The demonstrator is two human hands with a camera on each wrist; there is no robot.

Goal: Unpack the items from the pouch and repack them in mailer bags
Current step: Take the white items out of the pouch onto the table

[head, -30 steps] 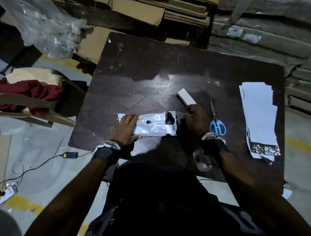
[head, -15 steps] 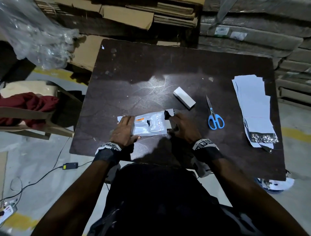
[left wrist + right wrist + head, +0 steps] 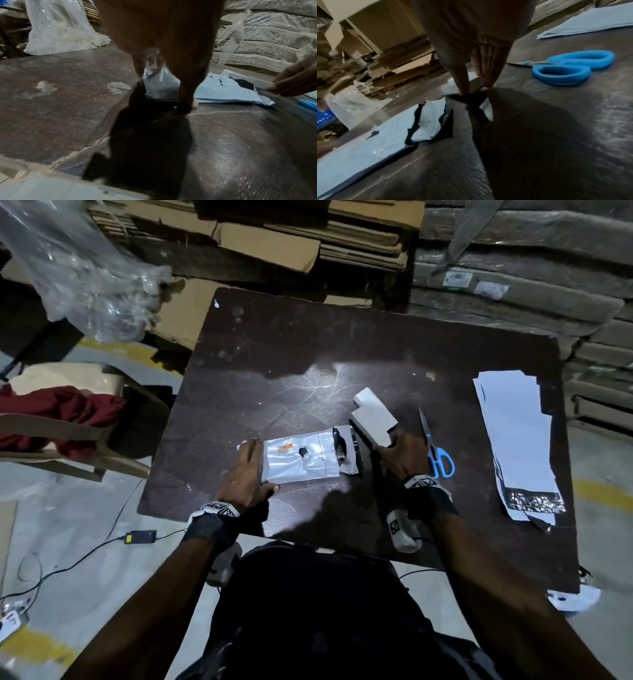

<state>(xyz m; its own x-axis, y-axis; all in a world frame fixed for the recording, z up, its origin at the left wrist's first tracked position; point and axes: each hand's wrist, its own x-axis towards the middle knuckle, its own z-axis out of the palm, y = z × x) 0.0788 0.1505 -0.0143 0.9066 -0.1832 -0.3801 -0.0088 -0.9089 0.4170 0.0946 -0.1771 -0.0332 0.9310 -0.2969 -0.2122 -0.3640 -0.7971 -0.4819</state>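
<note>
The left hand (image 3: 247,474) lies flat on the mailer bag (image 3: 301,455) at frame centre; the right hand (image 3: 404,451) pinches the white box (image 3: 373,419) just right of it. The torn mouth should be held open and the box slid in level along the surface (image 3: 274,344).

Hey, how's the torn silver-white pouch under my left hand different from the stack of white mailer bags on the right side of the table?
The torn silver-white pouch is a single bag, ripped open at its right end with dark lining showing; the stack of white mailer bags is several flat, intact bags. The left hand presses the pouch down, while no hand touches the stack. Both lie flat on the dark wooden table.
</note>
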